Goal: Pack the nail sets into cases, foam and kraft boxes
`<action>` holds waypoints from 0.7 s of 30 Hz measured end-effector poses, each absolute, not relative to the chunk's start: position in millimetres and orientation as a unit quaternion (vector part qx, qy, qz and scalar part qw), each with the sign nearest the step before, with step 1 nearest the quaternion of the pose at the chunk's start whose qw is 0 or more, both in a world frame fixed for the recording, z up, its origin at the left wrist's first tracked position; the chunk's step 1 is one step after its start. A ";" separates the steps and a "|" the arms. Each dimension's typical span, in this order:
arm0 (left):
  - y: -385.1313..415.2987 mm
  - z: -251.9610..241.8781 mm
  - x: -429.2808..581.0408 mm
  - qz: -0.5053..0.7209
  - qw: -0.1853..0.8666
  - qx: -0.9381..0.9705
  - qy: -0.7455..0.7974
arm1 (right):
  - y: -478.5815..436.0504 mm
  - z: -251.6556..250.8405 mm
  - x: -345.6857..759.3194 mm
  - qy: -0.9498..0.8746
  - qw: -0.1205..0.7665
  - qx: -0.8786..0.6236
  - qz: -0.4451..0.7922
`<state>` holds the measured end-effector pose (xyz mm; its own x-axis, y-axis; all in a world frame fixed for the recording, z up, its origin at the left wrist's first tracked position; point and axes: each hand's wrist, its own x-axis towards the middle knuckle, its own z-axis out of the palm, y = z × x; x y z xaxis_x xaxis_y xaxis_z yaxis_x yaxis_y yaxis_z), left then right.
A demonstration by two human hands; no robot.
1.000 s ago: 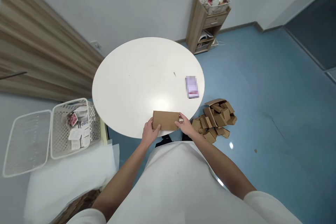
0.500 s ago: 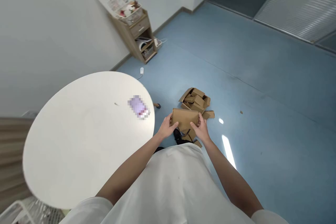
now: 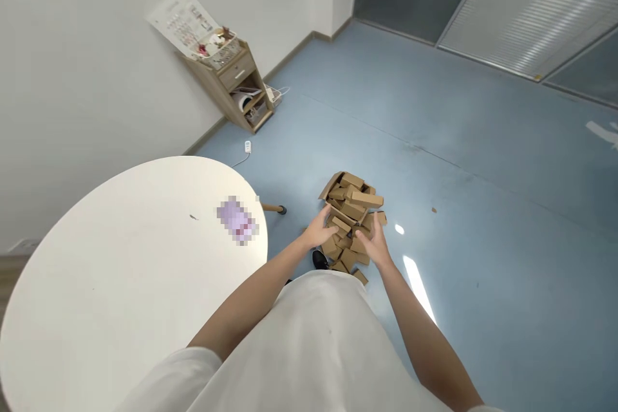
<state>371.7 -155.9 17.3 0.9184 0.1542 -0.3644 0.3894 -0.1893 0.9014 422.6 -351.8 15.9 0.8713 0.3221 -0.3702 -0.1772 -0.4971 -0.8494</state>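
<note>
Both hands hang in the air above a heap of small brown cardboard boxes (image 3: pixel 344 243) on the floor. My left hand (image 3: pixel 319 229) is open, its thumb and fingers apart, over the left side of the heap. Across from it, my right hand (image 3: pixel 375 244) is open too, fingers spread, with nothing in it. Just beyond the hands stands a larger open carton (image 3: pixel 329 185) filled with more small boxes. One long box (image 3: pixel 367 199) lies on top, its end jutting past the carton's right side.
To the left is a round white table (image 3: pixel 135 283) bearing a blurred purple object (image 3: pixel 237 220). A table leg (image 3: pixel 273 208) reaches the floor near the heap. My black shoe (image 3: pixel 319 259) touches the pile's edge. A wooden cabinet (image 3: pixel 236 87) stands by the wall.
The cardboard box held between both hands has been let go, and the hands are now empty and apart. A long box now lies atop the carton. The view has shifted slightly.
</note>
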 end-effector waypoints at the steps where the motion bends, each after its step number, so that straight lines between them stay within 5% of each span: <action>1: -151.9 17.9 358.2 -0.097 0.607 0.766 0.187 | -346.2 11.9 417.1 -0.045 0.522 -0.809 0.267; 8: -128.2 32.1 263.4 -0.028 0.616 0.703 0.356 | -287.0 -1.4 400.4 -0.150 0.528 -0.748 0.373; 21: -126.6 35.8 129.4 0.125 0.584 0.536 0.597 | -155.6 34.6 359.7 -0.394 0.336 -0.715 0.470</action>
